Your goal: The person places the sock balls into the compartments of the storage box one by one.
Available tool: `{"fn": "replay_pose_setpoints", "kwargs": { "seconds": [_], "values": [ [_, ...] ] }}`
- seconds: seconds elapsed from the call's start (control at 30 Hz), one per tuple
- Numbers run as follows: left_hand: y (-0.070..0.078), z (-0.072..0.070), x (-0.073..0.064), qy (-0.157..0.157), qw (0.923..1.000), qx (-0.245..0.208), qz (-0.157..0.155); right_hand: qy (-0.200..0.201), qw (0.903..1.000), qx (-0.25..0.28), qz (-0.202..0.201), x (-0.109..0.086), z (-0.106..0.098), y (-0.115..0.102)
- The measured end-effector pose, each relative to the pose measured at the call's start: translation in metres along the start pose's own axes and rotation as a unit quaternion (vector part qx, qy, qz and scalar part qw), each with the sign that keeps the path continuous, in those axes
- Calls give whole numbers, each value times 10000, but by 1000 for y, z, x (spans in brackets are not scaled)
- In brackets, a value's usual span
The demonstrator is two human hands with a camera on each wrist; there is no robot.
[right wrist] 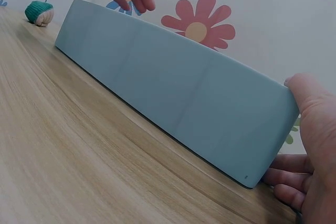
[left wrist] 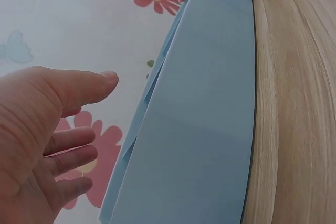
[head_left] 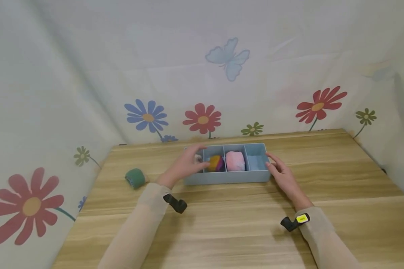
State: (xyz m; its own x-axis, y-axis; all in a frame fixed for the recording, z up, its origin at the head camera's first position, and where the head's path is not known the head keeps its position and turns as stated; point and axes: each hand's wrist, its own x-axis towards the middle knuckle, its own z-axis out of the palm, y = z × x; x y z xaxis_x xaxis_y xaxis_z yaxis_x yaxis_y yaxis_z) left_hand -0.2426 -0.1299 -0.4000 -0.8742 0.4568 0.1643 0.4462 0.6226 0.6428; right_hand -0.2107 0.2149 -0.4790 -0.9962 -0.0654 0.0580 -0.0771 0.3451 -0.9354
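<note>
A light-blue divided storage box (head_left: 227,178) sits on the table. Inside are a pink fluffy roll of cloth, seemingly socks (head_left: 235,160), a yellow-and-purple roll (head_left: 216,163) and a pale roll (head_left: 198,158) mostly covered by my left hand (head_left: 185,162). That hand hovers over the left compartments, thumb and fingers apart, with nothing visible between them. My right hand (head_left: 282,177) holds the box's right end. In the right wrist view its thumb (right wrist: 304,90) is at the top corner, while the other fingers lie low against the end wall. The rightmost compartment shows only its bare floor.
Left of the box, a green roll (head_left: 135,178) with a beige part lies on the wooden table (head_left: 235,224). A pale flower-printed curtain (head_left: 175,86) hangs behind the table's back edge and along both sides.
</note>
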Motion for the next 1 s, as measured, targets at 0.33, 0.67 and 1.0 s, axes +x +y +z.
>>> {"fn": "replay_pose_setpoints", "kwargs": {
  "seconds": [0.33, 0.67, 1.0],
  "values": [
    [-8, -13, -15, 135, 9996, -249, -87, 13, 10000, -61, -22, 1, 0, -2],
    [-18, -21, -27, 271, 9990, 119, -338, -49, 10000, -9, 20, -2, 1, -9],
    [-30, -29, -43, 514, 9971, 105, -547, -8, 10000, -80, 18, 1, 2, -2]
  ]
}}
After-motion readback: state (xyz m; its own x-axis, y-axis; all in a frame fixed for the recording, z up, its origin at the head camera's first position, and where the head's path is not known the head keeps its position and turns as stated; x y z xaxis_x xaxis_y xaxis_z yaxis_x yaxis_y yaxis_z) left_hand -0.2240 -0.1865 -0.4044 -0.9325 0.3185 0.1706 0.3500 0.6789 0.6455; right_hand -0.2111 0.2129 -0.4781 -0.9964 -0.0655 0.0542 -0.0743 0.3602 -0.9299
